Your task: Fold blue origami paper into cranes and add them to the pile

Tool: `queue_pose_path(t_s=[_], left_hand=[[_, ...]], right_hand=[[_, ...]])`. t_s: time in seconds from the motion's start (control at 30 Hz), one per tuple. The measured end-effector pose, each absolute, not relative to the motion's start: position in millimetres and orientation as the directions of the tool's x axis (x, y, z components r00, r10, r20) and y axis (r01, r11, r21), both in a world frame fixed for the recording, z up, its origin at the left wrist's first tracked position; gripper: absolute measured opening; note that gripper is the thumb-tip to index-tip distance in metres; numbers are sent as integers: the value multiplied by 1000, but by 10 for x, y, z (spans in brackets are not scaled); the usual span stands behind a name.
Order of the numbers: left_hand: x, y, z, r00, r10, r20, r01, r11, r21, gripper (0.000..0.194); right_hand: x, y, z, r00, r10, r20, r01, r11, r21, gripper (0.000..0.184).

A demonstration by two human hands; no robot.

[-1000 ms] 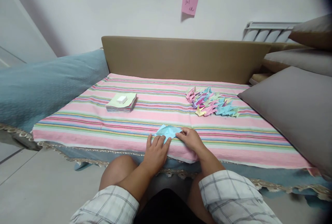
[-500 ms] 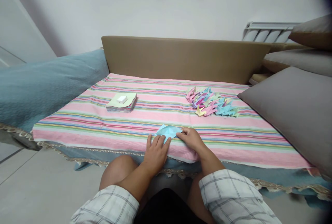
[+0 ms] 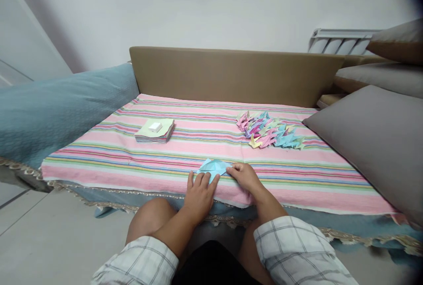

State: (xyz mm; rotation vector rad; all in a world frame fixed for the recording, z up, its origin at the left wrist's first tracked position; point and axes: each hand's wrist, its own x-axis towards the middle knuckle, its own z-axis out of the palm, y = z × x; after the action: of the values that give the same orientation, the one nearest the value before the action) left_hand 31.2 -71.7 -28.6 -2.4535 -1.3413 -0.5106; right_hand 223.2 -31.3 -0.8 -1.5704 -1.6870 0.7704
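Note:
A light blue sheet of origami paper [image 3: 215, 167], partly folded with a raised flap, lies on the striped cloth near its front edge. My left hand [image 3: 199, 192] rests on the near edge of the paper, fingers spread and fingertips pressing it down. The thumb and forefinger of my right hand [image 3: 244, 175] pinch the paper's right corner. Beyond my right hand is a cluster of folded paper cranes [image 3: 271, 131] in pink, blue, purple, yellow and green. To the far left sits a stack of square paper [image 3: 165, 131] with a small white block [image 3: 155, 127] on top.
The pink striped cloth [image 3: 109, 153] covers the sofa seat. A brown backrest [image 3: 231, 75] stands behind it, a blue-covered armrest [image 3: 66, 109] on the left. Grey cushions [image 3: 373, 139] are piled on the right. My knees are against the front edge.
Almost nothing differs. The right fingers shift very slightly at the paper's corner, and the view tilts a little; the left hand stays on the paper.

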Motion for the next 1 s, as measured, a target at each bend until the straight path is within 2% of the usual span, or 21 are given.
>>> queue_pose_path(t_s=[0.3, 0.63, 0.83, 1.0], left_hand=[[344, -720, -316, 479, 762, 435, 864, -497, -81, 49], [340, -714, -324, 536, 729, 426, 835, -532, -140, 48], [342, -715, -330, 541, 723, 431, 831, -538, -141, 49], [337, -716, -326, 540, 728, 422, 832, -539, -134, 50]], right_hand=[[2190, -332, -26, 76, 993, 89, 719, 7, -695, 30], [2111, -356, -27, 121, 987, 107, 811, -36, -585, 20], [1993, -356, -47, 194, 976, 98, 861, -121, -494, 45], [2011, -336, -52, 197, 977, 77, 847, -130, -516, 33]])
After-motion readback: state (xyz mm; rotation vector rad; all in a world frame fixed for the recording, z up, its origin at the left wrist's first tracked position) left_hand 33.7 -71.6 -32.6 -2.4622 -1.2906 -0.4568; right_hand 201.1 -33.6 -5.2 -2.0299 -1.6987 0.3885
